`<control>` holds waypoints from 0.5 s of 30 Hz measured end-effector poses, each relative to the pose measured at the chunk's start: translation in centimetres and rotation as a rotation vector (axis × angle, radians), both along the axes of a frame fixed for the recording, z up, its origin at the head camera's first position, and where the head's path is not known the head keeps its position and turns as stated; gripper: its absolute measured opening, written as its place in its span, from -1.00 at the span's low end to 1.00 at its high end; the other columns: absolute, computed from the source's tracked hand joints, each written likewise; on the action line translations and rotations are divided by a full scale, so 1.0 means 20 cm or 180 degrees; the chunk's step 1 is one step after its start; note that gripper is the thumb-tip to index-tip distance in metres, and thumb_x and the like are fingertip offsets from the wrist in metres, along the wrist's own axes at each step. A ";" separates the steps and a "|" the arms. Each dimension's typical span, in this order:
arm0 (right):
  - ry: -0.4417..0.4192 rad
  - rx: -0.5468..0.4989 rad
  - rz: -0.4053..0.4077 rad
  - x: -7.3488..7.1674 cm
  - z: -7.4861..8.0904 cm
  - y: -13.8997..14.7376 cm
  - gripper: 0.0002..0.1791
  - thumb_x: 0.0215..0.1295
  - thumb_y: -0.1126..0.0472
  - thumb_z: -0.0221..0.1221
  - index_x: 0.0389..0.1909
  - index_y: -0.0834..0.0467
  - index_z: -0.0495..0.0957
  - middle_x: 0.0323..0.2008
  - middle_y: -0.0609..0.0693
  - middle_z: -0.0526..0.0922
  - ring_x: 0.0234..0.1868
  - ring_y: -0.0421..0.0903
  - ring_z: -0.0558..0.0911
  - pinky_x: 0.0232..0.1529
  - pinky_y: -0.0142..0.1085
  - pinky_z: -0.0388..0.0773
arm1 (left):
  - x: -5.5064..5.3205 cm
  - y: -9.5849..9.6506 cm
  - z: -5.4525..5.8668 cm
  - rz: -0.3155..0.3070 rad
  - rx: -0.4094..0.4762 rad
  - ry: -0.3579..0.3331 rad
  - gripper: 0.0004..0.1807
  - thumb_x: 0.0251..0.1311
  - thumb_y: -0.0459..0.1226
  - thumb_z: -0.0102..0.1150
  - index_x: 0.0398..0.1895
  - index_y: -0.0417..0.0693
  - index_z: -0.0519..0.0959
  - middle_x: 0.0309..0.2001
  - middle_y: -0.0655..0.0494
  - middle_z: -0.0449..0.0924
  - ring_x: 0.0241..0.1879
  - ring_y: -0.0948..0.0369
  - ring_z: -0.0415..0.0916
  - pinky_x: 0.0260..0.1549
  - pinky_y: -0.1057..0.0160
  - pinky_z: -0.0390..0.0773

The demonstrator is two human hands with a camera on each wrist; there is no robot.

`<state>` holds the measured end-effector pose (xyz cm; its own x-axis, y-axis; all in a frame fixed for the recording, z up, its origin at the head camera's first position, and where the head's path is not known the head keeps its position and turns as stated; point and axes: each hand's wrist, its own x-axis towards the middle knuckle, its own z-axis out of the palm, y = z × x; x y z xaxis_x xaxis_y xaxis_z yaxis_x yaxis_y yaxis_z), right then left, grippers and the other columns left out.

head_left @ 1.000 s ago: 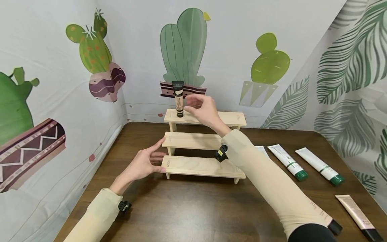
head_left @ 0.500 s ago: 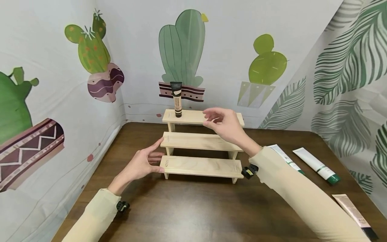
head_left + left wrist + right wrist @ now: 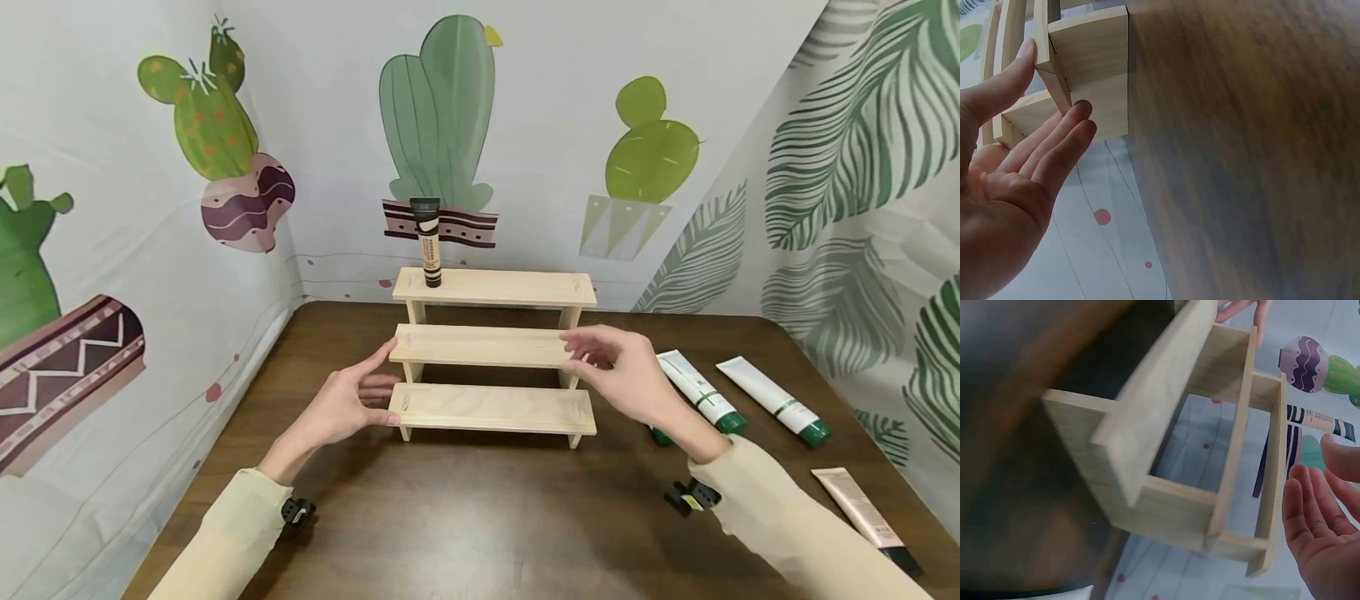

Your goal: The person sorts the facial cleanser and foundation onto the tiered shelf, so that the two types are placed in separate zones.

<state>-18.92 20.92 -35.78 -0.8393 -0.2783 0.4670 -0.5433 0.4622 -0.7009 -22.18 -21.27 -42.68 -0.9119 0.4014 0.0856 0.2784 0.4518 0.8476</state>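
A three-step wooden display stand (image 3: 480, 406) rests on the table. On the left end of its top step, a beige and black squeeze tube (image 3: 431, 248) stands upright. My left hand (image 3: 337, 410) touches the stand's left side, thumb at the bottom step and index finger at the middle one, the fingers fairly straight. By the right end of the middle step is my right hand (image 3: 626, 373), fingers loosely bent and holding nothing. In the right wrist view, those bent fingers (image 3: 1310, 509) show beside the stand, with the beige and black tube (image 3: 1321, 420) beyond them.
White squeeze tubes with green caps lie on the right, one nearer (image 3: 701, 392) my right hand and another farther right (image 3: 776, 402). A third green cap (image 3: 660, 435) shows partly behind my right wrist. A pink tube with a black cap (image 3: 862, 510) lies toward the front right. A cactus-print cloth (image 3: 555, 142) hangs behind.
My right hand has moved away from the upright beige and black tube, down and right to the middle step's end. The left hand has stayed at the stand's left side.
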 end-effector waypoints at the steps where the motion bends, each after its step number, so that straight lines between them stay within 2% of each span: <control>1: 0.0015 0.0002 -0.0004 0.02 -0.02 0.02 -0.66 0.28 0.40 0.46 0.08 0.25 0.73 -0.20 0.07 0.78 -0.25 -0.11 0.73 -0.23 -0.38 0.70 | 0.00 0.00 0.00 -0.0003 0.0000 0.0004 0.30 -0.07 -0.43 0.69 0.72 0.29 0.10 0.16 -0.30 0.66 0.08 -0.08 0.71 0.10 -0.03 0.71; 6: -0.0066 -0.0012 -0.0098 0.11 -0.11 0.13 -0.63 0.25 0.43 0.46 0.09 0.27 0.71 -0.19 -0.04 0.78 -0.24 -0.16 0.74 -0.20 -0.47 0.67 | 0.00 0.00 -0.01 -0.0029 -0.0010 0.0014 0.30 -0.06 -0.42 0.69 0.72 0.27 0.09 0.16 -0.30 0.66 0.07 -0.08 0.71 0.10 -0.04 0.71; 15: -0.0175 0.0025 -0.0295 0.23 -0.21 0.29 -0.60 0.25 0.44 0.46 0.10 0.18 0.71 -0.17 -0.06 0.78 -0.20 -0.18 0.73 -0.16 -0.48 0.67 | 0.00 -0.01 0.01 -0.0033 -0.0016 0.0069 0.28 -0.04 -0.44 0.67 0.72 0.21 0.09 0.16 -0.34 0.65 0.08 -0.13 0.70 0.09 -0.04 0.71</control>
<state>-14.30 26.72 -40.02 -0.8860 -0.2017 0.4175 -0.4586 0.5144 -0.7246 -22.15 -21.38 -42.51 -0.9056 0.4114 0.1034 0.3016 0.4530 0.8389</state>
